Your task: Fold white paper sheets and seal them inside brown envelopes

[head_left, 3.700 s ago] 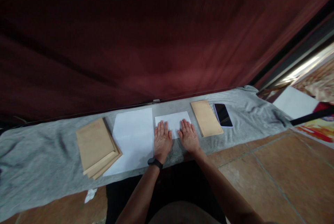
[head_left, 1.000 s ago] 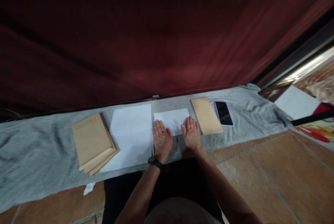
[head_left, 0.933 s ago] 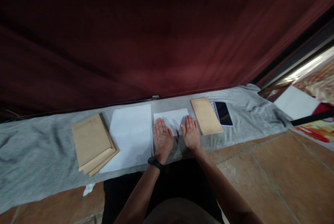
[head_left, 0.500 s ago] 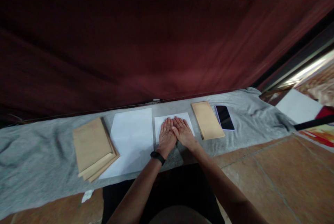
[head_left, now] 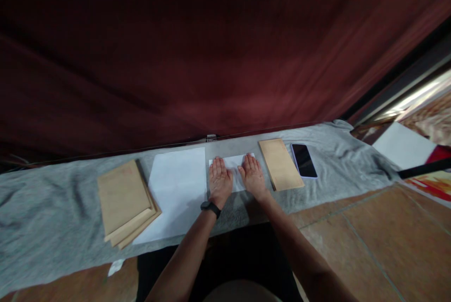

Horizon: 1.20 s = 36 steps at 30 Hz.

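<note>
A: In the head camera's view, where are the hands?
B: Just below the centre of the frame. The left hand (head_left: 220, 181) and the right hand (head_left: 252, 175) both lie palm down and flat, fingers stretched out, on a small white paper (head_left: 236, 183).
A: Where on it?
B: The left covers its left end, the right its right end; a white strip shows between the thumbs. A dark wristband (head_left: 211, 208) is on the left wrist.
A: What's left of that?
B: A large white sheet (head_left: 178, 189), just beside the small paper. Further toward the lower left, a fanned stack of brown envelopes (head_left: 123, 194) overlaps the sheet's edge.
A: And right of centre?
B: A brown envelope (head_left: 281, 163), then a phone (head_left: 304, 161) with a dark screen. Everything rests on a grey cloth (head_left: 63, 217).
A: Up top?
B: A dark red curtain (head_left: 225, 58).
</note>
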{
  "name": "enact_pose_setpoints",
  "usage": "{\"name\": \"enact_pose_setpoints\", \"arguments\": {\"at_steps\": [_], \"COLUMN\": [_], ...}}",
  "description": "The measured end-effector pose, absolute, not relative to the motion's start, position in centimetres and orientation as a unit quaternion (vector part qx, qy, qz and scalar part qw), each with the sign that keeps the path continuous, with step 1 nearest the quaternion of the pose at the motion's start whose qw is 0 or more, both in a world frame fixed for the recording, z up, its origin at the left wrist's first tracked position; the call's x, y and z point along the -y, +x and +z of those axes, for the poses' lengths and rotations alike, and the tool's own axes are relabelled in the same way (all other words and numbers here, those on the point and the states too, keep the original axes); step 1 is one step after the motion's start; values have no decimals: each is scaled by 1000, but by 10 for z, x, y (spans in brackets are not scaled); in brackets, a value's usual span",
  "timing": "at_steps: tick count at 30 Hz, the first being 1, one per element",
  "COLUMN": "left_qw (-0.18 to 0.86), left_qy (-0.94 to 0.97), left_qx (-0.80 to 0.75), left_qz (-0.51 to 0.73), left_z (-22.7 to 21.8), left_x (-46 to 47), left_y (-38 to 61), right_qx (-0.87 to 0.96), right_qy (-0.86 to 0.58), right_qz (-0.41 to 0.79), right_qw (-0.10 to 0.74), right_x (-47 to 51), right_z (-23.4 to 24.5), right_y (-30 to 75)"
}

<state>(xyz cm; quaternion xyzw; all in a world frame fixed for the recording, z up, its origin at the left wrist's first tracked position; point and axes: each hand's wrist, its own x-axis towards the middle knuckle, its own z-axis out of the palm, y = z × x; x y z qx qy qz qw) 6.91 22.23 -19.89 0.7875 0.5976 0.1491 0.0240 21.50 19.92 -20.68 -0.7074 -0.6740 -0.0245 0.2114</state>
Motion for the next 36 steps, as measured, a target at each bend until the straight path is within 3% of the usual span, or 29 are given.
{"name": "enact_pose_setpoints", "arguments": {"at_steps": [8,19,25,29,36], "left_qw": [5,30,38,46,161], "left_qy": [761,850,866,861,785], "left_qx": [-622,-505,-486,-493,-533], "left_qz": [185,144,111,120,270], "left_z": [-196,-186,-184,-183,-167], "left_x": [-212,-171,-156,-153,-153], "left_y": [67,61,60,64,78], "right_qx": [615,543,479,471,491], "right_qy": [-746,-816,-787,-755,-641], "right_qz": [-58,10,198,241,326], "right_qw": [248,196,335,387,491], "right_x": [-176,-151,-155,-154,-152], "right_z": [-208,-183,-175,-168,-128], "right_y": [225,225,246,249,227]}}
